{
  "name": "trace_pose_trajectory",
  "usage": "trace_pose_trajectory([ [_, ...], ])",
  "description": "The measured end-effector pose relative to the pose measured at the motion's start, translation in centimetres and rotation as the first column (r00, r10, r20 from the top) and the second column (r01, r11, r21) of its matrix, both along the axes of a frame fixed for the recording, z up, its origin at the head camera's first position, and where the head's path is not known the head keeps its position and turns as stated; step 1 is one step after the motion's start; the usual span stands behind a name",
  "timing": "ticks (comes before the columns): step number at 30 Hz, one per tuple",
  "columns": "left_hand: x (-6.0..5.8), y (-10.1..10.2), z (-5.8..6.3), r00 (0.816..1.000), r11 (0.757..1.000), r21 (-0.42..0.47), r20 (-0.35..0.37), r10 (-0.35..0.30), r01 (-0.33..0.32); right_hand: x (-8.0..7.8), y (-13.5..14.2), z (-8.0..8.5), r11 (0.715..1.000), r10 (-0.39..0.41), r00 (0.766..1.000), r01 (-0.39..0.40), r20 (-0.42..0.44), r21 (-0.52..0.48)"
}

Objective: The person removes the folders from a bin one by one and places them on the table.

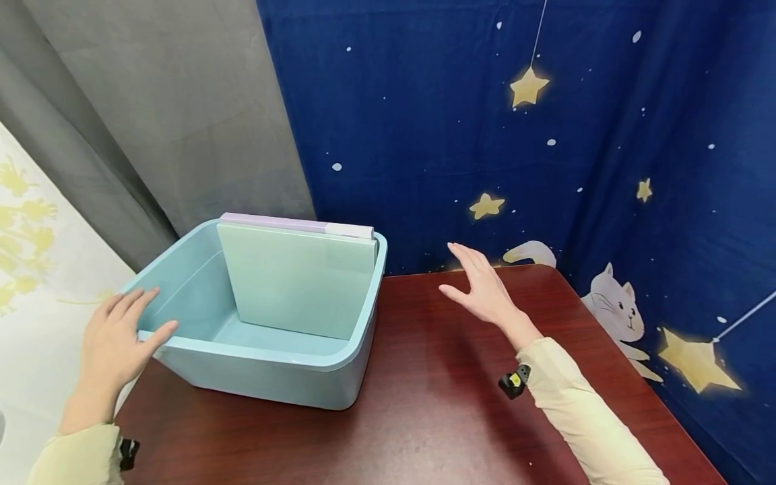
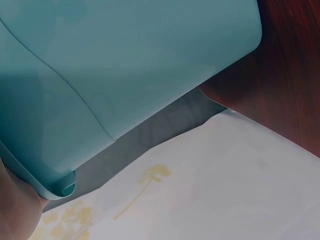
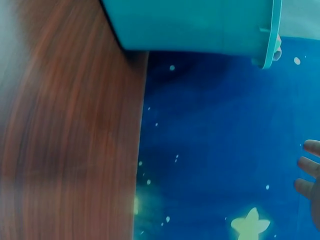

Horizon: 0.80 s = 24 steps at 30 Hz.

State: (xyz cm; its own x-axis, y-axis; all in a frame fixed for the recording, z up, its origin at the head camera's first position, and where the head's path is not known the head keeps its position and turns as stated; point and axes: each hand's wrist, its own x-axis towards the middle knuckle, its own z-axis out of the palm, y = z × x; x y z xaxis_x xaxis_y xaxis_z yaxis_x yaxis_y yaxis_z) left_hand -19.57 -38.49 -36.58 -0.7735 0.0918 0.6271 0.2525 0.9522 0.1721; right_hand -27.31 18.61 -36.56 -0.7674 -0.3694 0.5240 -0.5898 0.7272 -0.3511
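A light blue plastic bin stands at the left of the table. Inside, a mint green folder-like flat case leans upright on the far side, with a lavender one behind it, white at one end. My left hand rests at the bin's near left corner, fingers loosely spread over the rim and thumb above the front edge. To the right of the bin, my right hand hovers over the table, fingers extended and thumb apart, holding nothing. Its fingertips show at the right wrist view's edge.
The dark red wooden table runs under the bin, whose left part overhangs the table's edge in the left wrist view. Behind hang a grey curtain and a blue curtain with stars. A white cloth with yellow flowers lies left.
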Motion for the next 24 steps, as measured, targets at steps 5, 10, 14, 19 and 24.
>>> trace_pose_trajectory([
  [5, -0.2, 0.0, -0.2, 0.999, 1.0, 0.005, -0.033, -0.014, 0.014, -0.5, -1.1, 0.4, 1.0, 0.019, 1.0, -0.019, -0.009, -0.006],
  [10, -0.3, 0.0, -0.3, 0.998, 1.0, 0.006, -0.053, -0.018, 0.018, -0.9, -2.0, 0.9, 0.999, 0.043, 0.999, -0.043, -0.023, -0.017],
  [14, -0.3, 0.0, -0.3, 0.998, 1.0, 0.004, -0.054, -0.019, 0.02, -1.1, -2.7, 1.4, 0.998, 0.054, 0.998, -0.054, -0.014, -0.029],
  [19, -0.1, 0.1, -0.2, 0.999, 1.0, 0.004, -0.043, -0.012, 0.012, -1.5, -3.8, 2.0, 0.996, 0.075, 0.997, -0.076, -0.009, -0.042],
  [24, -0.1, 0.1, -0.2, 1.0, 1.0, 0.005, -0.023, -0.003, 0.004, -2.1, -5.0, 2.6, 0.995, 0.093, 0.996, -0.093, -0.005, -0.04],
])
